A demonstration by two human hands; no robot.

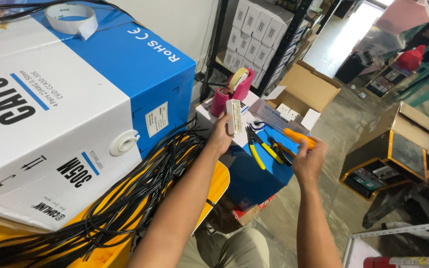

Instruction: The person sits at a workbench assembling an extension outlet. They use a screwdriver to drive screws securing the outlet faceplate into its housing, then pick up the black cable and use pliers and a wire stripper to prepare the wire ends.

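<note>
My left hand (220,135) holds a small white rectangular plastic box (234,116) upright above a blue-topped carton (254,171). My right hand (308,160) grips an orange-handled tool (298,137), its handle pointing left over the carton. On the carton lie yellow-handled pliers (258,150) and a second dark tool with orange grips (280,152). A pink tape dispenser (234,88) stands just behind the white box.
A big white and blue cable carton (70,109) with a tape roll (71,18) on top fills the left. Black cables (140,193) spill over a yellow surface (218,183). An open cardboard box (306,92), shelves of white boxes (256,37) and floor clutter lie beyond.
</note>
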